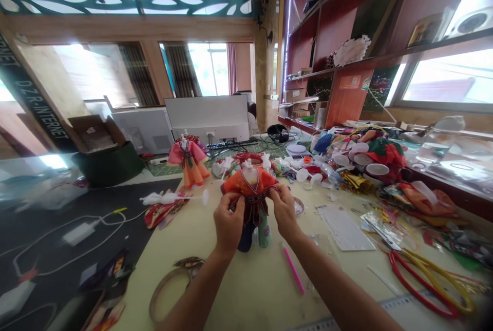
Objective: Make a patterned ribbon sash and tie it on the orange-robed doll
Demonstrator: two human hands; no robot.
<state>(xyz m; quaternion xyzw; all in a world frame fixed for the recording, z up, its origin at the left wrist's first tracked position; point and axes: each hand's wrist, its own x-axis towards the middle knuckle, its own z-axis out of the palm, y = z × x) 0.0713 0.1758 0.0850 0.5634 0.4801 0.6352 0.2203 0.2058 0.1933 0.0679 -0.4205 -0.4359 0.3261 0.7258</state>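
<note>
Orange dark-trimmed fabric doll robe (256, 197), upright over the pale-yellow flat tabletop (181, 244), is btwn the hands, w/ L hand (230, 218) & R hand (285, 209) each pinched on cloth at its own side; prob. best to keep both pinches light, level & even, so the front collar stays centred w/o skewing.

Around an upright doll (252, 200), the left hand (230, 220) at eight o'clock and right hand (285, 211) at four pinch its clothes (262, 182); a second doll (188, 160) stands at ten, a pink stick (293, 270) at five, scissors (401, 252) farther out at four.
</note>
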